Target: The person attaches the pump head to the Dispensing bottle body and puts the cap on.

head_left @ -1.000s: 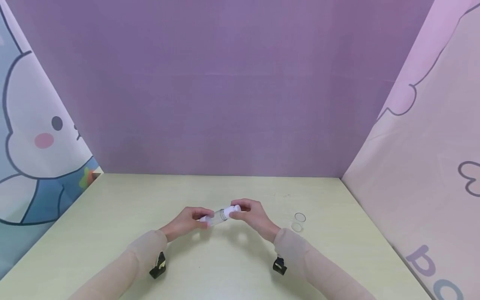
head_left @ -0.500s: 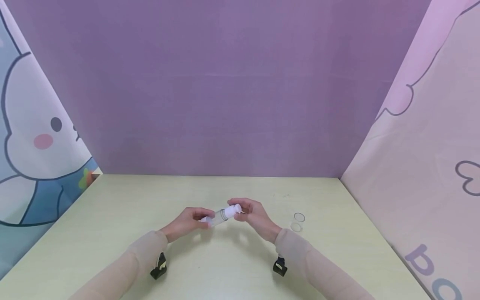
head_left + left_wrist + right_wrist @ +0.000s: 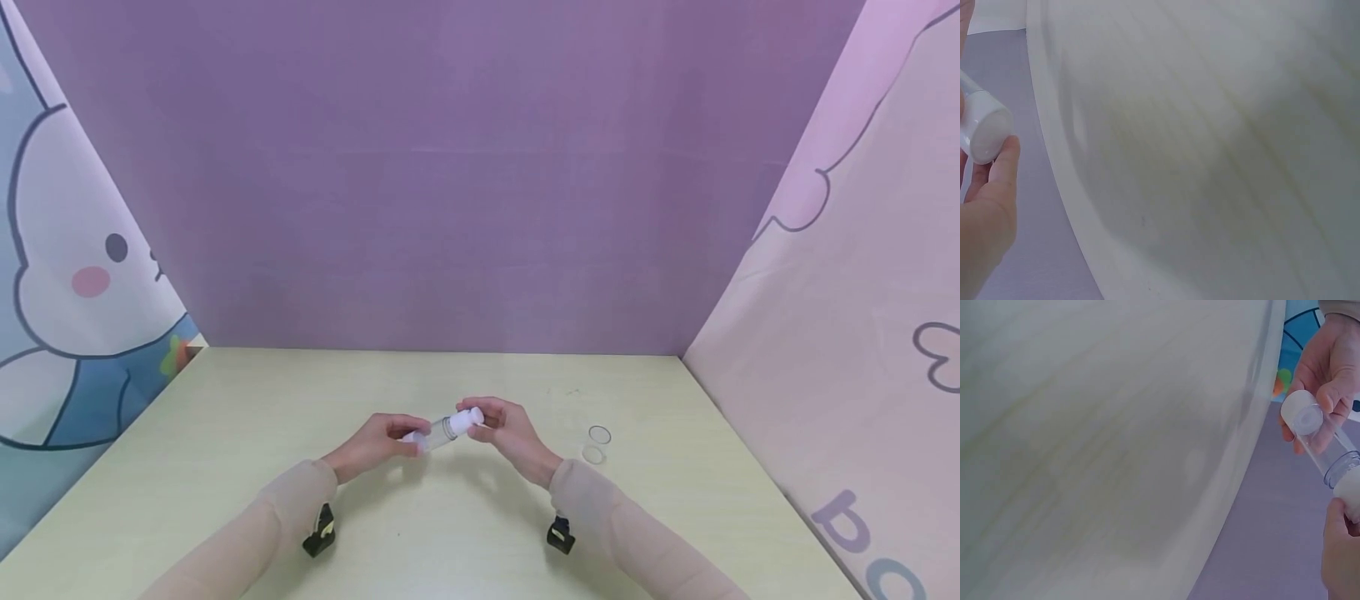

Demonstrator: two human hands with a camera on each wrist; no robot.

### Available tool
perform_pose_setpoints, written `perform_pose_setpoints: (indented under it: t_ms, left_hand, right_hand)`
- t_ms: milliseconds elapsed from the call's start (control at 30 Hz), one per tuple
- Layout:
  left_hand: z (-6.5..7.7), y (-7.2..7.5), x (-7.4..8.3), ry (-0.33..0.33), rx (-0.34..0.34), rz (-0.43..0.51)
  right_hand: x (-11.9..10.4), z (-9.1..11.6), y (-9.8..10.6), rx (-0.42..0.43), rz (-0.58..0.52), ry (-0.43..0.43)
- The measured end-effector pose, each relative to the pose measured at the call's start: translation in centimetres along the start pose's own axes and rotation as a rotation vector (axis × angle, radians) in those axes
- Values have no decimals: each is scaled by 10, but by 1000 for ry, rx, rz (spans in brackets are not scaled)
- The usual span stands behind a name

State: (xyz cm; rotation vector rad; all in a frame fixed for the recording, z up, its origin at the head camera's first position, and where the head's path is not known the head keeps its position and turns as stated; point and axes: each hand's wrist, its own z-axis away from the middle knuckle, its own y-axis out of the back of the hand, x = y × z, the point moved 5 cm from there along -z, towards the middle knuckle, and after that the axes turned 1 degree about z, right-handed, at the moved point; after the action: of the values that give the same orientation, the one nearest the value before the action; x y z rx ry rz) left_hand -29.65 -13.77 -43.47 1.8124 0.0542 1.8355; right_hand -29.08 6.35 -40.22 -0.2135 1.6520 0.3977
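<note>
Tilted in the air between my hands is a small bottle [image 3: 439, 434], with a clear body and white ends. My left hand [image 3: 377, 444] grips the white base [image 3: 1300, 410] between thumb and fingers. On the other side, my right hand [image 3: 513, 432] holds the white top [image 3: 466, 420], fingers at its far side and thumb at its near side. The right wrist view shows the clear body [image 3: 1329, 447] with a ringed neck beside the white top [image 3: 1349, 490]. Part of the base is hidden behind the left fingers in the head view.
A clear cylindrical piece [image 3: 594, 455] with a dark-edged rim stands on the pale table [image 3: 480, 533], right of the hands. A purple panel [image 3: 450, 183] rises behind the table, and printed sheets [image 3: 847, 317] flank both sides. Black wrist devices [image 3: 321, 532] hang under the sleeves.
My right thumb has shifted slightly right along the white top, leaving more of its end showing. The left hand keeps its grip and the bottle stays nearly in place.
</note>
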Motion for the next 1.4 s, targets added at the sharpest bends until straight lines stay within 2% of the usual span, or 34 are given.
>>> perform_pose_setpoints:
  t_ms: [300,600,933,1100,1400]
  left_hand:
    - [-2,1,-4,19,21,22]
    - [-1,0,-3,2,12,48]
    - [0,0,-1,-15,8,74]
    - [-2,-1,-1,-4,5,83]
    - [-5,-3,0,12,15,84]
  right_hand:
    - [1,1,1,29,-17,-9]
    - [3,-1,2,65,-1,-23]
    - [6,-2,3,155,51,-43]
    - [7,-2,4,172,43,-48]
    - [-16,10,3,151,66,-24]
